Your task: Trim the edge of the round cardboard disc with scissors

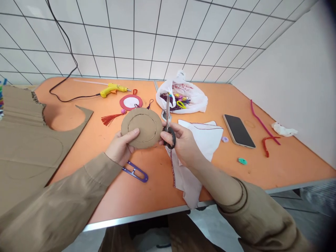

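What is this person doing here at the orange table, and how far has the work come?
The person's left hand holds a cardboard disc, thumb on its face. The right hand holds black-handled scissors beside the disc's right edge, the blades pointing away from the person. A rough circle shows inside the disc's rim, and the middle is in place. On the table, a larger cardboard sheet has a rounded opening, and a yellow glue gun lies near the wall.

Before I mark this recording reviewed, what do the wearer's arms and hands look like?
The left hand and right hand are ungloved. The brown fabric left sleeve runs nearly to the hand; the matching brown right sleeve ends higher, thin dark lines ringing it near its edge.
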The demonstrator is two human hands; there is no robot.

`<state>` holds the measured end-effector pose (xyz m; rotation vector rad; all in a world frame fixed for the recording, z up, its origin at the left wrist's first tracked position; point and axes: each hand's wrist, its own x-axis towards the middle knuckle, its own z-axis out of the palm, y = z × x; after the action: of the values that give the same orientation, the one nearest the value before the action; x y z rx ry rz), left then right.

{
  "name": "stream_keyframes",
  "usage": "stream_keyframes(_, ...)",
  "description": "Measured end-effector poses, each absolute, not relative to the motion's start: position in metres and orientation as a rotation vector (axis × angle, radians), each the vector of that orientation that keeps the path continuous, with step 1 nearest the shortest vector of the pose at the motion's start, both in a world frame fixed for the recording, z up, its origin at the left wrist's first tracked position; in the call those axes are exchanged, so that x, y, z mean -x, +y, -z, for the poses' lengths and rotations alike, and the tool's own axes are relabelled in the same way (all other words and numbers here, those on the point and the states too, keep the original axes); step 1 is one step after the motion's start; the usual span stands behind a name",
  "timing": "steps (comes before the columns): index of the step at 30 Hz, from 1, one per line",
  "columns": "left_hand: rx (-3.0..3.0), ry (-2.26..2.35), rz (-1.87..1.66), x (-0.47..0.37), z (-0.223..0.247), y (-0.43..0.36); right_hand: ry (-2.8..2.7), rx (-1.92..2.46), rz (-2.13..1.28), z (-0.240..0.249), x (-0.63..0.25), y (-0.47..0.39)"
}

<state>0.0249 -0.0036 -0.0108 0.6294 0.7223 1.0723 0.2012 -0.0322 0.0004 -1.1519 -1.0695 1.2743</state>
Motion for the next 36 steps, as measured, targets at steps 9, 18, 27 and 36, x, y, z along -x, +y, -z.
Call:
stream_keyframes(9, -0.496, 0.788, -1.309, -0.016, 0.006, 0.01, -1.183, 0.954, -1.524, -0.007, -0.204, -0.048)
stream_keyframes(18, -0.504, 0.687, -1.357, -0.017, 0.008, 0.008, -1.216, 0.956, -1.676, -0.005, -0.203, -0.052)
stream_keyframes(27, -0.485, 0.68, -1.362, -0.019, 0.004, 0.005, -1.22, 1.014, -1.663, -0.006, -0.203, -0.051)
stream_keyframes(36, -0.518, 0.691, -1.336, -0.019, 0.006, 0.005, -1.181, 1.038, -1.672, -0.005, -0.2, -0.051)
